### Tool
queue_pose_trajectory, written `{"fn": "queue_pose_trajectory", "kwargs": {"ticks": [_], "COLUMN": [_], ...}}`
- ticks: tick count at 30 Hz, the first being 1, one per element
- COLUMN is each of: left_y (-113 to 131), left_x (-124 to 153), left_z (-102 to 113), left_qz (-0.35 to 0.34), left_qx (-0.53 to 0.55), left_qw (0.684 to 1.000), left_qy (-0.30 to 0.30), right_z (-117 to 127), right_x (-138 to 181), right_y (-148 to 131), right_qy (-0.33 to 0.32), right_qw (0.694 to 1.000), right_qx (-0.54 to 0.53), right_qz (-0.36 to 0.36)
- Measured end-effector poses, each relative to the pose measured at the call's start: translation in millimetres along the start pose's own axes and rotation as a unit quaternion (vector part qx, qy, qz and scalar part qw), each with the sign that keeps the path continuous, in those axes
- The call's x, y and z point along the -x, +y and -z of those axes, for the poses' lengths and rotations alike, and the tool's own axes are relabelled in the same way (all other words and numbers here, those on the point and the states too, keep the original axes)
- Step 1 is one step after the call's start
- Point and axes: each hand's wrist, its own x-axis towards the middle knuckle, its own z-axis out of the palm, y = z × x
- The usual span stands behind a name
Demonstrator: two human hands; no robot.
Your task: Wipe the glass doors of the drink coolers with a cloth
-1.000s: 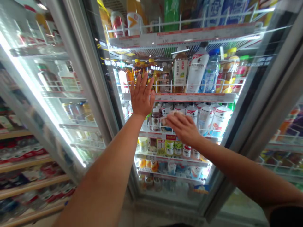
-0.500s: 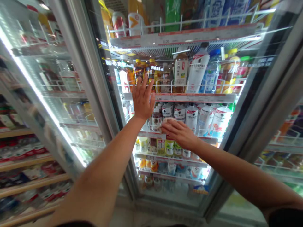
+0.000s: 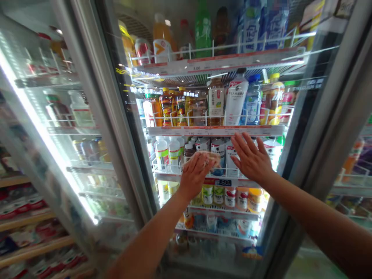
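A crumpled pale pinkish cloth (image 3: 214, 158) lies under the fingers of my left hand (image 3: 194, 172), pressed to the glass door (image 3: 215, 254) of a drinks fridge. To the right, my right hand (image 3: 252, 159) is spread flat at the glass with nothing in it. Behind the door, white-labelled bottles (image 3: 217, 149) stand on a shelf level with both hands. A dark price display (image 3: 225, 182) sits on the shelf edge just below the cloth.
Metal door frames (image 3: 107, 100) flank the glass on both sides. At the left is another lit fridge section (image 3: 84, 108), with wooden shelves (image 3: 31, 223) of packaged goods beyond it. Higher fridge shelves hold a tea bottle (image 3: 216, 101) and a green bottle (image 3: 202, 29).
The cloth has passed from my right hand to my left. My left hand has moved down and right; my right hand has shifted right and opened flat. The view has tilted slightly upward.
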Motion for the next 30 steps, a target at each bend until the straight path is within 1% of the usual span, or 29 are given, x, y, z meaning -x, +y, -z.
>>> {"fn": "queue_pose_trajectory", "kwargs": {"ticks": [2,3,4,5,6,8,9,10,11,12,14,16,17,18,19,20,23,24,25,26,27,28,30], "left_y": [-10,-19,-31,-46,-62,-92,-102,-107,-105,-98,-71,-41,-32,-28,-29,-36,-68,-76,-78,-75,-66,-52,-21], "left_x": [3,-1,-7,-16,-27,-45,-49,-48,-40,-27,10,46,58,63,61,52,9,-2,-7,-6,0,12,41], "left_z": [7,12,18,25,32,43,46,46,44,40,28,17,13,12,12,15,26,28,29,28,25,21,11], "left_qz": [-0.022,-0.028,-0.02,0.006,0.055,0.177,0.214,0.236,0.238,0.227,0.19,0.153,0.126,0.109,0.101,0.104,0.161,0.178,0.191,0.198,0.198,0.19,0.148], "left_qx": [-0.017,-0.024,-0.033,-0.045,-0.058,-0.08,-0.085,-0.084,-0.078,-0.07,-0.047,-0.029,-0.018,-0.012,-0.006,-0.001,0.014,0.015,0.014,0.013,0.012,0.012,0.015], "left_qw": [1.0,0.999,0.999,0.999,0.997,0.978,0.969,0.963,0.962,0.965,0.975,0.984,0.99,0.993,0.994,0.994,0.983,0.979,0.975,0.973,0.974,0.976,0.986], "left_qy": [-0.014,-0.019,-0.017,-0.008,0.019,0.074,0.091,0.101,0.106,0.107,0.104,0.083,0.061,0.048,0.04,0.043,0.09,0.103,0.112,0.115,0.113,0.106,0.079], "right_z": [0,-1,-2,-3,-4,-4,-4,-4,-4,-4,-4,-5,-5,-5,-4,-4,-3,-3,-3,-3,-3,-3,-2], "right_x": [4,5,6,6,7,7,7,8,8,8,9,9,9,9,9,9,10,11,11,11,11,11,12], "right_y": [5,6,6,6,5,4,3,3,3,3,3,3,3,3,3,4,4,5,5,5,5,5,6], "right_qy": [-0.003,-0.003,-0.001,0.0,0.001,0.002,0.001,0.002,0.002,0.003,0.003,-0.001,-0.002,-0.003,-0.004,-0.004,-0.006,-0.008,-0.011,-0.013,-0.015,-0.016,-0.018], "right_qw": [1.0,0.999,0.999,0.998,0.998,0.998,0.998,0.998,0.998,0.998,0.999,0.999,0.999,0.999,0.999,0.999,0.999,1.0,1.0,1.0,1.0,1.0,1.0], "right_qx": [0.022,0.033,0.044,0.052,0.057,0.059,0.058,0.056,0.056,0.055,0.052,0.045,0.043,0.042,0.043,0.042,0.031,0.026,0.02,0.014,0.009,0.005,0.001], "right_qz": [0.008,0.014,0.018,0.021,0.023,0.02,0.017,0.014,0.013,0.011,0.007,0.002,0.003,0.005,0.006,0.007,-0.001,-0.005,-0.006,-0.007,-0.008,-0.008,-0.009]}}
